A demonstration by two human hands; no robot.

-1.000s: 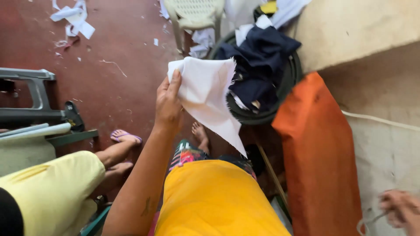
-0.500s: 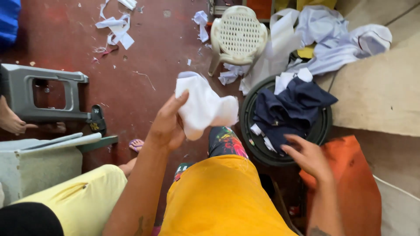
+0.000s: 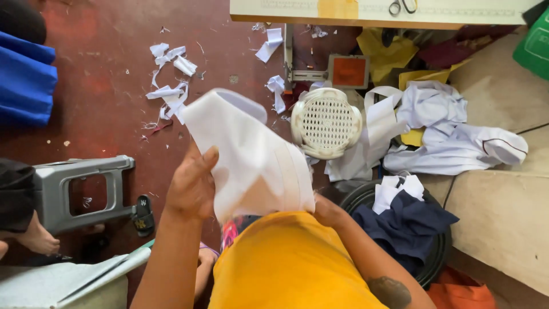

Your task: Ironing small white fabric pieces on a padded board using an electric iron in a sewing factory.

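now, nearest to me, the yellow shirt (image 3: 286, 263) of the person fills the bottom of the view, and both forearms go up from it. the left hand (image 3: 191, 186) is clenched on the left edge of a white cloth piece (image 3: 251, 157), with the thumb pressed on top of the fabric. the right hand (image 3: 329, 212) grips the lower right corner of the same cloth; most of its fingers are hidden under the fabric, but i judge it is holding and not loose. the cloth is held up in the air between the two hands, above the lap, and it is folded with a stitched band along its right side.

to do this well, i think the two hands should keep the cloth tight and flat, so the edges meet evenly and no wrinkle stays.

a bit farther to the right is a black round basket (image 3: 434, 252) with dark blue garments (image 3: 409, 226) in it. on the left is a grey plastic stool (image 3: 86, 191). beyond is a white plastic stool (image 3: 326, 122), pale blue garments (image 3: 452, 137), and white cloth scraps (image 3: 168, 91) on the red floor (image 3: 103, 80).
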